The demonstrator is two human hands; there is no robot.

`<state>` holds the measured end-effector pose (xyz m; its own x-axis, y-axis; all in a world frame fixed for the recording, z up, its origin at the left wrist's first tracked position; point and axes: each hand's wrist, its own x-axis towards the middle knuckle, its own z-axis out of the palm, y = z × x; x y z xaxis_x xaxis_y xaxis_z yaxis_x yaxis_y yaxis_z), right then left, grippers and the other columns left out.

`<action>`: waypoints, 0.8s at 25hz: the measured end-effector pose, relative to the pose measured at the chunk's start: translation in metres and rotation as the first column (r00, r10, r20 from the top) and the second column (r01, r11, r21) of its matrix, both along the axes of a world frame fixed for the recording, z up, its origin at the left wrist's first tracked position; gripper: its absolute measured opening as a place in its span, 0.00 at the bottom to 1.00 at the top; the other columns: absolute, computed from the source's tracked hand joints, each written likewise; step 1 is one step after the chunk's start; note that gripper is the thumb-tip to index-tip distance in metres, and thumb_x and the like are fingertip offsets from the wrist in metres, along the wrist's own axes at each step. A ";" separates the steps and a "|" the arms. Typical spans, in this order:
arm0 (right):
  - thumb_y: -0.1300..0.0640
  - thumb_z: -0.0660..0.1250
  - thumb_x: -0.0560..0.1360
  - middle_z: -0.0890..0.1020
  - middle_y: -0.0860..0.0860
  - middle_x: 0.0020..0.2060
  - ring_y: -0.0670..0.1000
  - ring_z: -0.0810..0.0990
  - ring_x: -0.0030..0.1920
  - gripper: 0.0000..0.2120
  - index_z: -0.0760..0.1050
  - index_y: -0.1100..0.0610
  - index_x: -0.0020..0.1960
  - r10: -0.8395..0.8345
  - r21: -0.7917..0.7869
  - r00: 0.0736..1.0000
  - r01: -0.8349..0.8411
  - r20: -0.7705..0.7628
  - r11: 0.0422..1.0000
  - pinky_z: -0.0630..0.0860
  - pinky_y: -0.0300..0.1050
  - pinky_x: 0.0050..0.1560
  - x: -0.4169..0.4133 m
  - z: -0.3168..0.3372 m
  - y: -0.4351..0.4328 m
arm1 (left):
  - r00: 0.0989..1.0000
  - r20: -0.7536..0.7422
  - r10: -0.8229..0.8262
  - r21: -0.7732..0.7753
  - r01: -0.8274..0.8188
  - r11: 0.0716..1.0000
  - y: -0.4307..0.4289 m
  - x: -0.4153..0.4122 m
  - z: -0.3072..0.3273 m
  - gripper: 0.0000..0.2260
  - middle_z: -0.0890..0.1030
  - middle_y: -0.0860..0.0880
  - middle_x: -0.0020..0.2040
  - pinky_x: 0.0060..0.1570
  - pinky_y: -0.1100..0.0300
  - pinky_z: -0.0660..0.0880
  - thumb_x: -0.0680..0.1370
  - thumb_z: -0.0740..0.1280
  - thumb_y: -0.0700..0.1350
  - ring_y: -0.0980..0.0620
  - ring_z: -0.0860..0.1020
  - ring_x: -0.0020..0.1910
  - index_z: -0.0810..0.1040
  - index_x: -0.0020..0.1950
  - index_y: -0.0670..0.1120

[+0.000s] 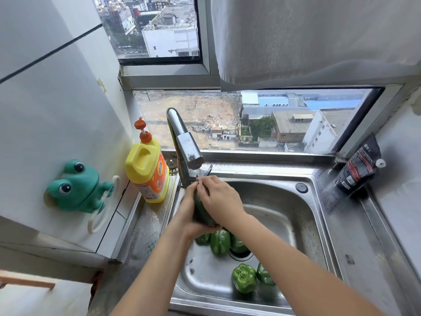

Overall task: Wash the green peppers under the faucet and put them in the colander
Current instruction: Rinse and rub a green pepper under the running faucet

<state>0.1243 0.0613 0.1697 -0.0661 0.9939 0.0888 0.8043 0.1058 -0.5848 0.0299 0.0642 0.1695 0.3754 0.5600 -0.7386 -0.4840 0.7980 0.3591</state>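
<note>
Lying nearest in the dimpled steel sink [314, 224], two glossy, lobed peppers [243, 278] sit side by side. More peppers [219, 241] crowd the round drain [241, 255]. Above them the left hand [190, 216] cups a smooth dark pepper [201, 210] from below. The right hand [218, 199] curls over its top, under the thin stream from the angular chrome faucet [186, 147].

Dark glossy green bell pepper [201, 212] clasped beneath the running chrome faucet [185, 145]. Five more green peppers [219, 241] lying in the steel sink [284, 201]: three at the drain [242, 256], two nearer.
</note>
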 end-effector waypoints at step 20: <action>0.50 0.50 0.80 0.80 0.51 0.59 0.55 0.78 0.57 0.20 0.75 0.53 0.64 0.128 0.362 0.972 -0.194 0.199 0.912 0.76 0.47 0.59 -0.002 -0.021 -0.006 | 0.979 0.102 0.178 -0.071 -0.171 0.983 0.011 -0.013 0.003 0.12 0.82 0.54 0.49 0.54 0.55 0.74 0.67 0.68 0.52 0.52 0.79 0.54 0.81 0.47 0.50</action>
<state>0.1223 0.0549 0.1492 -0.2690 0.8629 0.4279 0.8398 0.4277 -0.3344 0.0165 0.0748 0.1726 0.3544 0.5785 -0.7346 -0.6510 0.7167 0.2503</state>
